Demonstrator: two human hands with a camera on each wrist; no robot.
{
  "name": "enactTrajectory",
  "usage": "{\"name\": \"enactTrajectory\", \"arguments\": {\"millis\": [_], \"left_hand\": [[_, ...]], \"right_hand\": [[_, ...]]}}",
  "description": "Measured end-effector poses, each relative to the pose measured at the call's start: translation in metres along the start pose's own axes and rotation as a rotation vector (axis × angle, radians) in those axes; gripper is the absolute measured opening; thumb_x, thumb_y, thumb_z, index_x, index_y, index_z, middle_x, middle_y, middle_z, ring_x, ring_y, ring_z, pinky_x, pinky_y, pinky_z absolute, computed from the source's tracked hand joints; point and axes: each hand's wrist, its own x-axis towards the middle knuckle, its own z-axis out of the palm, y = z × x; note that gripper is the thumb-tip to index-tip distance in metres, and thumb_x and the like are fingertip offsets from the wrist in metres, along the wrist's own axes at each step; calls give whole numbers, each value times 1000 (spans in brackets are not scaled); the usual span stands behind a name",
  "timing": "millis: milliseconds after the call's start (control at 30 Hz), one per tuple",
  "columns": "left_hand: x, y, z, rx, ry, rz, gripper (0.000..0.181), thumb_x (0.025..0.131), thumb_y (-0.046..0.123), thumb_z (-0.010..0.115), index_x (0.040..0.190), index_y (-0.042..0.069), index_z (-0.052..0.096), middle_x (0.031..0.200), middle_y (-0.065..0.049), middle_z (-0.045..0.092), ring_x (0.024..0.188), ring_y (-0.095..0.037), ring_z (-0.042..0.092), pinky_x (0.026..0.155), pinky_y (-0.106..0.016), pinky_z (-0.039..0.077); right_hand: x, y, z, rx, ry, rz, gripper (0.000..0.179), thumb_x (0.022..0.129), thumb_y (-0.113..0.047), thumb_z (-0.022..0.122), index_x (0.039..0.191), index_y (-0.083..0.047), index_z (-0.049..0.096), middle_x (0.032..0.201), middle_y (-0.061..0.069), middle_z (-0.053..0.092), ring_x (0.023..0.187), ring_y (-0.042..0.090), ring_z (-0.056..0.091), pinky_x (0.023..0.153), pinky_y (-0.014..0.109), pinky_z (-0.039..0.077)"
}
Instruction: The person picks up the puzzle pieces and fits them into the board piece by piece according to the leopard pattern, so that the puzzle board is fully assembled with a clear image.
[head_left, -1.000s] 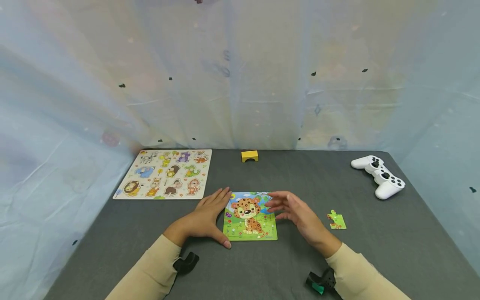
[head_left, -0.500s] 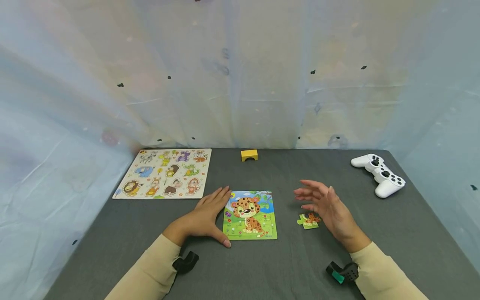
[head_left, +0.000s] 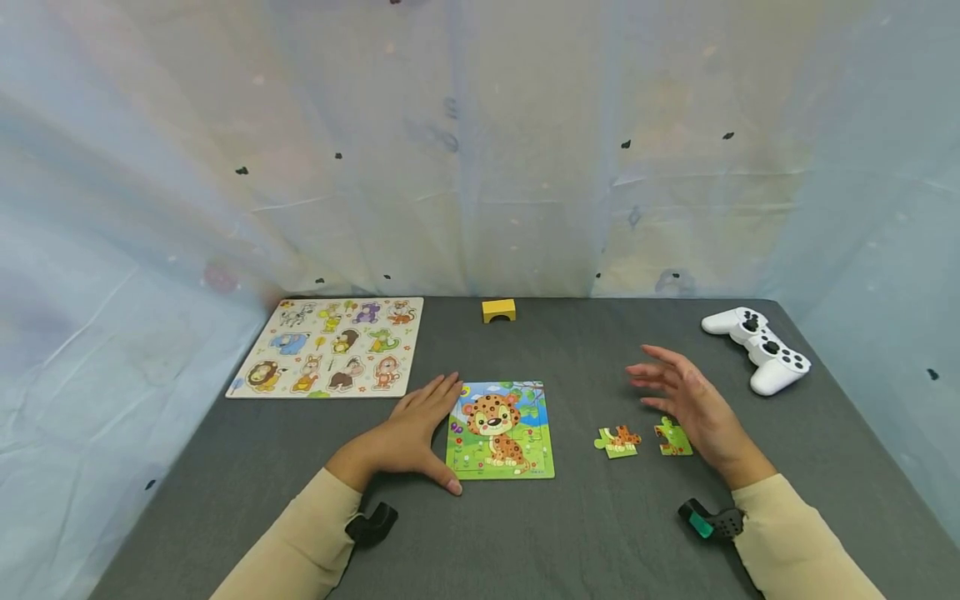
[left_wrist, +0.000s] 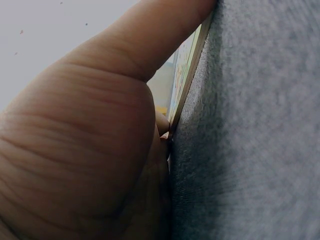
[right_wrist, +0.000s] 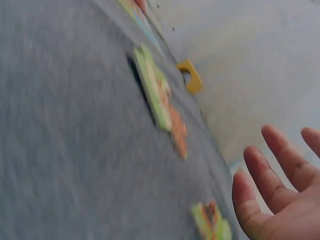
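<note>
A square leopard jigsaw puzzle lies flat on the grey cloth in front of me. My left hand rests along its left edge, thumb at the near corner and fingers at the far one. In the left wrist view the puzzle's edge shows behind the thumb. Two loose jigsaw pieces lie right of the puzzle: one green and orange piece and a second green piece. Above and beside the second piece hovers my right hand, its fingers spread and loosely bent, holding nothing.
A wooden animal peg board lies at the back left. Behind the puzzle stands a yellow arch block. A white game controller sits at the back right. A pale curtain hangs behind the table.
My right hand has moved right, from the puzzle's edge, past the orange and green piece, to beside the other piece. The left hand and the puzzle have stayed in place.
</note>
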Motion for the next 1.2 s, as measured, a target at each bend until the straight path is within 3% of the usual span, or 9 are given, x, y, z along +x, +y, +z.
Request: {"name": "enactTrajectory", "arguments": {"millis": [133, 233, 367, 467, 600, 700, 800, 967, 1200], "left_hand": [[1, 0, -1, -1, 0, 2, 151, 68, 74, 95, 176, 9, 11, 182, -10, 3, 166, -33, -2, 126, -66, 5], [0, 0, -1, -9, 1, 4, 151, 68, 74, 95, 176, 8, 12, 182, -11, 3, 166, -34, -2, 126, -66, 5], [0, 1, -2, -13, 2, 4, 152, 68, 72, 96, 176, 6, 11, 182, -12, 4, 166, -34, -1, 126, -66, 6], [0, 1, -2, -11, 3, 3, 152, 68, 72, 96, 176, 6, 11, 182, -12, 4, 166, -34, -1, 126, -66, 6], [0, 0, -1, -7, 6, 3, 152, 67, 73, 95, 176, 7, 12, 182, -11, 4, 166, -34, 0, 126, -66, 6], [0, 0, 0, -8, 8, 3, 152, 67, 73, 96, 176, 7, 12, 182, -11, 4, 166, -34, -1, 126, -66, 6], [0, -1, 0, -10, 11, 5, 152, 67, 73, 96, 176, 7, 12, 182, -11, 5, 166, -33, 0, 126, -66, 6], [1, -1, 1, -12, 10, 10, 152, 67, 73, 96, 176, 6, 12, 182, -12, 5, 166, -33, 0, 126, -66, 6], [1, -2, 1, -11, 6, 4, 152, 67, 73, 96, 176, 6, 12, 182, -11, 5, 166, -33, 0, 126, -65, 7]], "right_hand": [[-2, 10, -8, -116, -21, 70, 55, 120, -22, 25, 170, 0, 28, 151, 28, 54, 135, 30, 58, 105, 32, 49], [-3, 14, -9, -234, -54, 126, 53, 118, -14, 39, 168, 2, 33, 148, 31, 56, 133, 28, 61, 103, 28, 50], [-2, 14, -5, -423, -124, 189, 60, 110, -14, 67, 165, -5, 45, 153, 18, 58, 138, 26, 56, 104, 30, 48], [-1, 11, 0, -584, -191, 205, 59, 101, -24, 83, 155, -15, 61, 155, 7, 57, 142, 31, 49, 110, 45, 43], [1, 4, 7, -713, -253, 197, 41, 95, -31, 89, 132, -23, 75, 153, 10, 54, 140, 42, 43, 107, 66, 38], [3, -1, 13, -744, -259, 193, 30, 94, -28, 90, 120, -24, 76, 149, 12, 56, 137, 43, 46, 104, 66, 40], [4, -5, 17, -739, -240, 200, 24, 96, -22, 88, 116, -21, 74, 133, 5, 63, 122, 31, 57, 98, 52, 49], [5, -8, 24, -667, -158, 226, 20, 102, -10, 80, 121, -13, 75, 108, -3, 69, 89, 14, 64, 75, 33, 55], [8, -7, 42, -591, 10, 182, 19, 102, -14, 81, 119, -11, 75, 92, -2, 69, 70, 18, 66, 61, 33, 55]]}}
